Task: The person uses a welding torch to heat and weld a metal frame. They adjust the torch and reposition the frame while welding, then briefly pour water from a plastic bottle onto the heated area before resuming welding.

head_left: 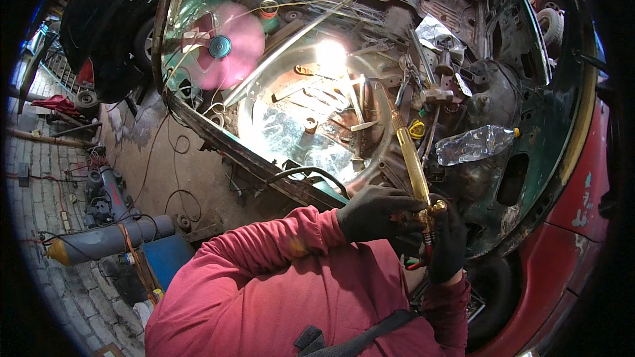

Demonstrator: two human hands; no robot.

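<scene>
A brass gas welding torch (413, 164) points up and away from me over the right part of the open car body. My right hand (449, 243), in a dark glove, is closed round its lower end, by the brass valve knob (439, 205). Reaching across from the left, my gloved left hand (378, 213) has its fingers pressed on the torch body near the valves. A red hose end (428, 250) shows below the torch, partly hidden by my right hand. No flame can be made out at the tip.
Inside the car body, a bright lamp (331, 53) shines near a pink-bladed fan (235, 46). Several loose tools surround a hammer (360, 109). A crumpled plastic bottle (475, 145) lies at right. Left, a grey gas cylinder (126, 235) rests on the floor among cables.
</scene>
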